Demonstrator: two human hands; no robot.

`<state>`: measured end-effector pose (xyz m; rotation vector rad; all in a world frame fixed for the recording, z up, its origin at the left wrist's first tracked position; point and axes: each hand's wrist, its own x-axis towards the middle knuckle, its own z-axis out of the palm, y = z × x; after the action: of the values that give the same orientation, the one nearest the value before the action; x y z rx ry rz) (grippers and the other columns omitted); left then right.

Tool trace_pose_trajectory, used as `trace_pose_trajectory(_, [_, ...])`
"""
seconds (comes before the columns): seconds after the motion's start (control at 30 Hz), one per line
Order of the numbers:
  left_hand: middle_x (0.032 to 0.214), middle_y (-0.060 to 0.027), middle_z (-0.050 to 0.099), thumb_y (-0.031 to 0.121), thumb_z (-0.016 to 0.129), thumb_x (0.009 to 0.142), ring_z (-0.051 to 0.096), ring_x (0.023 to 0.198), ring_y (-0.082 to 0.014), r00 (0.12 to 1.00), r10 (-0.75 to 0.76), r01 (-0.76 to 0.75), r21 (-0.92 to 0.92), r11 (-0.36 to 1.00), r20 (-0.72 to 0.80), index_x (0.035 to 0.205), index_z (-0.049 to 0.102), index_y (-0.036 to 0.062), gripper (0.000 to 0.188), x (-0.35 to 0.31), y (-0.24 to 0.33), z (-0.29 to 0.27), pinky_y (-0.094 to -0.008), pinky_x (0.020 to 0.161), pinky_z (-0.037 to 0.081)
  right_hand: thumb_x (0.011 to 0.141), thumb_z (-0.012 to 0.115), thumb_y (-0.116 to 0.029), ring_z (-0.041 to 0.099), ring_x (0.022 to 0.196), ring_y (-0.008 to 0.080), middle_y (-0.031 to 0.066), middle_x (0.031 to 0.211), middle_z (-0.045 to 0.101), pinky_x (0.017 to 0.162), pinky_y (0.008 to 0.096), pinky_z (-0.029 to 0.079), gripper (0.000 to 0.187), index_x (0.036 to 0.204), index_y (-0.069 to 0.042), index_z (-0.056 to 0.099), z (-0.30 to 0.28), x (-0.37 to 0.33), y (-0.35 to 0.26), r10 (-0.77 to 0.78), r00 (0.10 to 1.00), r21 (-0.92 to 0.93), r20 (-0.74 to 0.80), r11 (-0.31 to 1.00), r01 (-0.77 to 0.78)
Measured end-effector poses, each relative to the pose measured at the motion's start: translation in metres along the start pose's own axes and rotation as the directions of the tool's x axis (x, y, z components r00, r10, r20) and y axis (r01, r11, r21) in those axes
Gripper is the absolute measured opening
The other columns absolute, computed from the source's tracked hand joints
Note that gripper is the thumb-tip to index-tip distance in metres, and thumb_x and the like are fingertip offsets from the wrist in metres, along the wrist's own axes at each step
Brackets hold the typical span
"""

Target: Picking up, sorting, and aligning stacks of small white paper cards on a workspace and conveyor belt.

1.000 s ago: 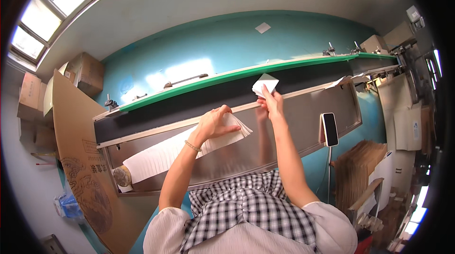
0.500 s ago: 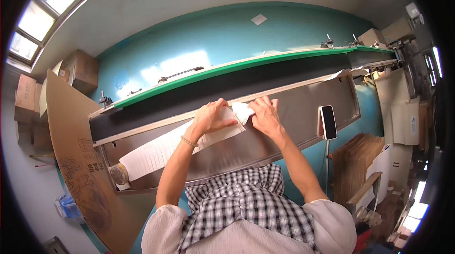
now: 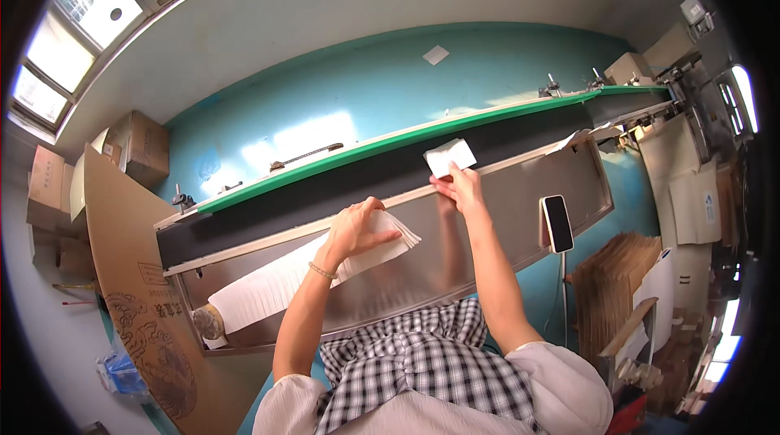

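A long row of thin white paper sheets (image 3: 272,290), packed side by side like folded tissues, lies slantwise on the metal tray (image 3: 520,207). My left hand (image 3: 357,230) is wrapped over the right end of this row, where the sheets fan out a little. My right hand (image 3: 463,188) pinches a small flat white tissue bundle (image 3: 449,157) by its near edge. That bundle is over the black conveyor belt (image 3: 382,183) beyond the tray; whether it touches the belt I cannot tell. A round brownish block (image 3: 209,323) stands against the row's left end.
A green rail (image 3: 390,150) runs along the belt's far side. On the tray's right, a phone (image 3: 557,224) is held up on a stand. A large cardboard sheet (image 3: 122,248) leans at the left, and stacked flat cardboard (image 3: 613,285) stands at the right.
My right hand has moved away from the row's end and up over the belt, taking the small tissue bundle with it. My left hand stays on the row.
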<state>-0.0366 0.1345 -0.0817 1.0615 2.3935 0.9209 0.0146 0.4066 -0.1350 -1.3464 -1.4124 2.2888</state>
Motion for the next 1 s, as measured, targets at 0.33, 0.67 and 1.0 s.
trace_pose_trajectory(0.33, [0.087, -0.0137, 0.071, 0.056, 0.075, 0.078, 0.068, 0.085, -0.0328, 0.997, -0.042, 0.047, 0.078, 0.996, -0.067, 0.094, 0.063, 0.0068, 0.053, 0.007, 0.002, 0.014, -0.0435, 0.082, 0.047, 0.087, 0.073, -0.021, 0.061, 0.076, 0.0085, 0.0054, 0.083, 0.071, 0.066, 0.0276, 0.049, 0.024, 0.091, 0.002, 0.070, -0.039, -0.034, 0.029, -0.484, 0.856, -0.331, 0.181, 0.790, 0.517])
trace_pose_trajectory(0.67, [0.088, -0.0082, 0.068, 0.014, 0.067, 0.079, 0.066, 0.080, -0.0288, 0.986, 0.153, -0.146, 0.094, 0.985, -0.074, 0.096, 0.058, 0.0091, 0.020, 0.023, 0.006, 0.020, -0.0432, 0.088, 0.042, 0.066, 0.087, -0.012, 0.050, 0.124, 0.0378, 0.0235, 0.125, 0.052, 0.099, 0.0388, 0.047, 0.075, 0.127, 0.000, 0.045, -0.033, -0.058, 0.001, -0.613, 0.758, -0.908, 0.223, 0.152, 0.390])
trace_pose_trajectory(1.0, [0.094, -0.0128, 0.070, 0.045, 0.085, 0.068, 0.069, 0.085, -0.0318, 1.000, -0.002, 0.005, 0.138, 0.990, -0.024, 0.129, 0.048, 0.0088, 0.079, 0.033, 0.023, 0.036, -0.0431, 0.077, 0.049, 0.073, 0.079, -0.008, 0.066, 0.093, 0.0245, 0.0114, 0.105, 0.066, 0.082, 0.0354, 0.053, 0.029, 0.097, -0.001, 0.063, -0.042, -0.053, 0.025, -0.414, 0.802, -0.575, 0.431, 0.559, 0.597])
